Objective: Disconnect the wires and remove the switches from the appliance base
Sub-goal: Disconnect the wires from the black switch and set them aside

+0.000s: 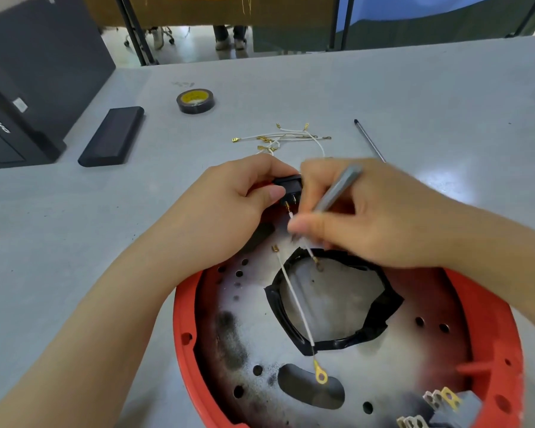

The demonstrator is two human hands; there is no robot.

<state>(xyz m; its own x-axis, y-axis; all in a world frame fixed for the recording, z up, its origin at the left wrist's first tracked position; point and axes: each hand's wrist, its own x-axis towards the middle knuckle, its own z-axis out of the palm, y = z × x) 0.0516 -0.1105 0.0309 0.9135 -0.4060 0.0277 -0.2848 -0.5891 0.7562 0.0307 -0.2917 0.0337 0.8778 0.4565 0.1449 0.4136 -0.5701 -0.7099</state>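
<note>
A red round appliance base lies open side up at the near edge of the grey table. My left hand grips a black switch with brass terminals, held above the base's far rim. My right hand holds a grey screwdriver handle and pinches a white wire fixed to a switch terminal. Another white wire with a ring lug lies loose across the base's black-taped opening. A pile of removed white wires lies beyond my hands.
A roll of black tape and a black rectangular case lie at the left rear, beside a dark box. A thin metal rod lies to the right of the wire pile. A grey terminal block sits inside the base's near right.
</note>
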